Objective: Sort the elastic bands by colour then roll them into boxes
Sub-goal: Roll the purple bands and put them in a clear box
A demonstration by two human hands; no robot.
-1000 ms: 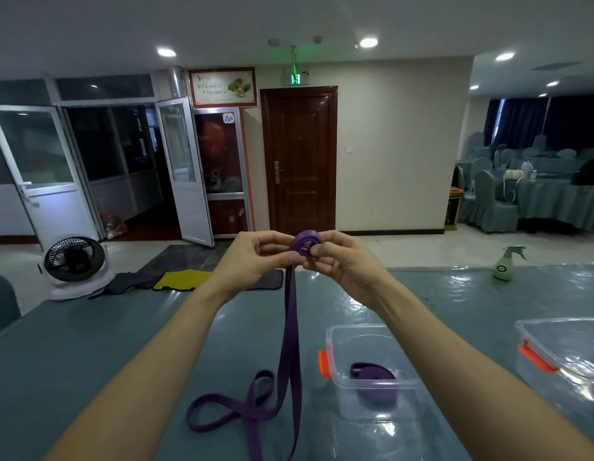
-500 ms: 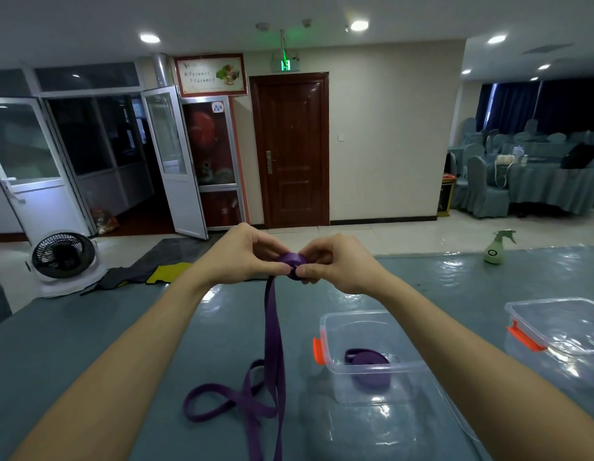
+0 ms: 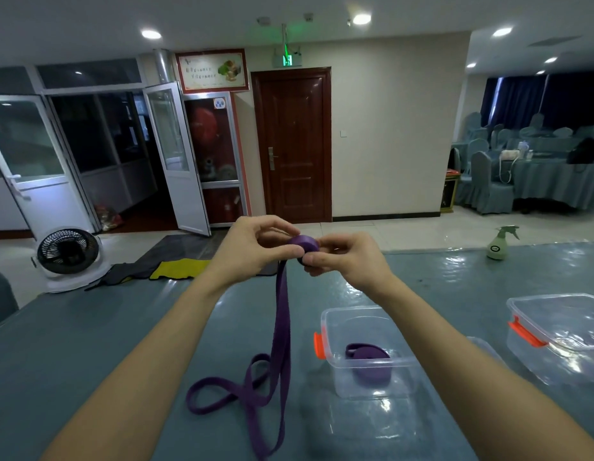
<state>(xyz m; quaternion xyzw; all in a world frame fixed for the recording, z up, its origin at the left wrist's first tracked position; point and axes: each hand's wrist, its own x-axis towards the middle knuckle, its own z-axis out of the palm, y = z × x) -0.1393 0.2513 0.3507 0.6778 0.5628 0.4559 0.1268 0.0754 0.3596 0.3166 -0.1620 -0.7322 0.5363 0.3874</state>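
Matt purple band (image 3: 282, 314), clear glossy plastic box (image 3: 365, 327)

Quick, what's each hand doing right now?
Left hand: pinching the rolled end of the purple band.
Right hand: pinching that roll too.

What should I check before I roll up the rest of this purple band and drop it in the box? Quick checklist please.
1. Grip: ok. The left hand and right hand both pinch the purple band at its rolled end.
2. Rolling finished: not ok. A long tail hangs down to the table.
3. Tail free to feed: cannot tell. Its loops cross each other on the table.
4. Near box open: ok. There is no lid on it.
5. Colour match: ok. The rolled band inside is purple too.
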